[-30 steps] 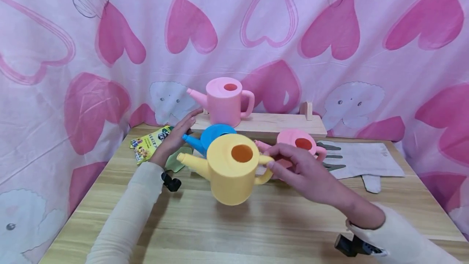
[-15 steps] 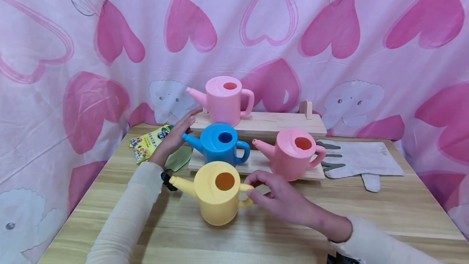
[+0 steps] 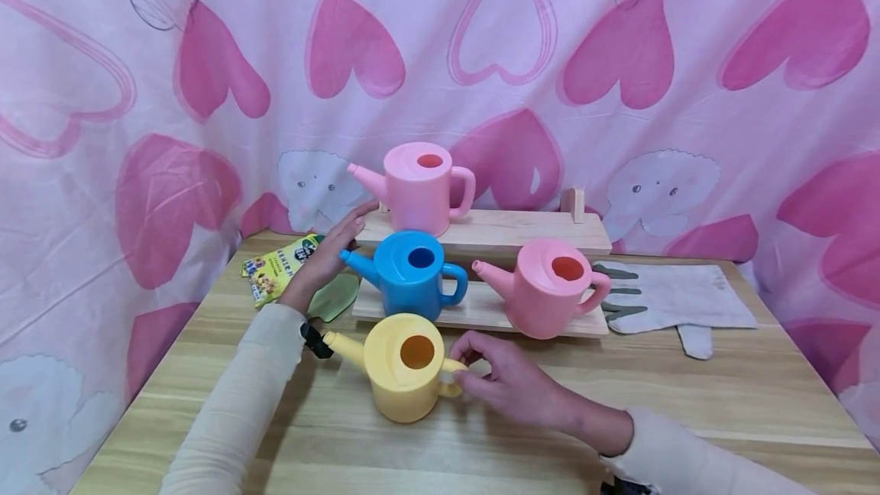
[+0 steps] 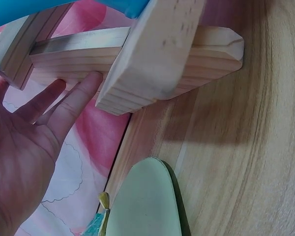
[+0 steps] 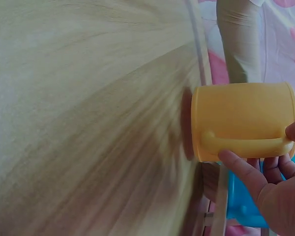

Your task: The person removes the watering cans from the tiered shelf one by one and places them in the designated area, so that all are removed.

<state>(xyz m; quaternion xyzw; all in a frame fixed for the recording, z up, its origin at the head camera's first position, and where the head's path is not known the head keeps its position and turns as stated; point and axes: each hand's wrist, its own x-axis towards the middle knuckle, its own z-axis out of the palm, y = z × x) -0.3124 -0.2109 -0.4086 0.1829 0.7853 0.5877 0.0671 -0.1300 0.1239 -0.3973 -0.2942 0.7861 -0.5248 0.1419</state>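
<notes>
My right hand (image 3: 512,384) holds a yellow watering can (image 3: 399,376) by its handle, thumb and fingers at the loop. In the right wrist view the thumb lies near the handle's upper end and a fingertip touches it lower down. The can is upright, its spout to the left, its base at or just above the tabletop; I cannot tell which. With fingers extended, my left hand (image 3: 330,254) touches the left end of a two-tier wooden shelf (image 4: 152,59). On the lower tier stand a blue watering can (image 3: 410,277) and a pink one (image 3: 550,292); another pink watering can (image 3: 419,189) is on the upper tier.
Left of the shelf lie a yellow printed packet (image 3: 278,270) and a flat green piece (image 3: 334,298), partly behind the left arm. A pair of grey-white gloves (image 3: 681,300) lies to the right. A pink heart-patterned curtain (image 3: 426,44) hangs behind the wooden table (image 3: 687,396).
My right hand has brought the yellow watering can down and left, from in front of the shelf to the tabletop, uncovering the blue can. The left hand stays at the shelf.
</notes>
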